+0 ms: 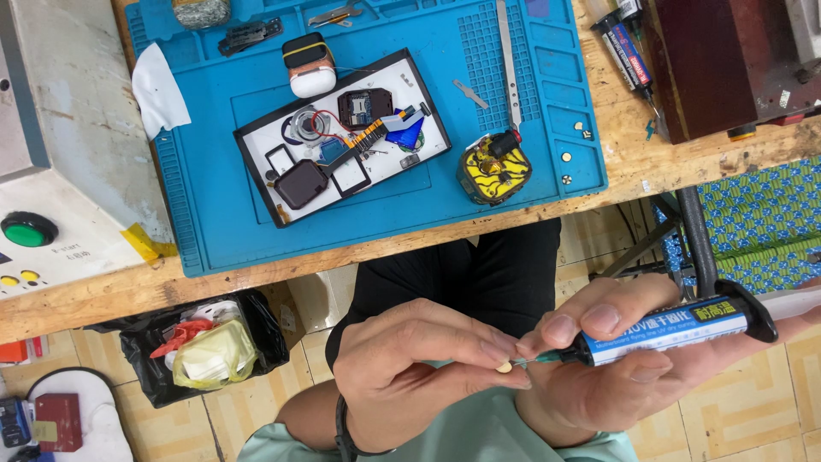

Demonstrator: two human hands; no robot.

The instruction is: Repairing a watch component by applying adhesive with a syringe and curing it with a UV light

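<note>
Below the table edge, over my lap, my right hand grips a black syringe-style glue tube with a blue label, its thin green tip pointing left. My left hand pinches a tiny pale round part between thumb and fingers, right at the tube's tip. On the table above lies a blue work mat with a white black-edged tray carrying a disassembled smartwatch: a dark square screen, a small board, orange flex cable and red wires.
A yellow-and-black round device and metal tweezers lie on the mat's right side. A white earbud case sits above the tray. A second glue syringe rests at top right. A black waste bag hangs under the table; a machine with a green button stands left.
</note>
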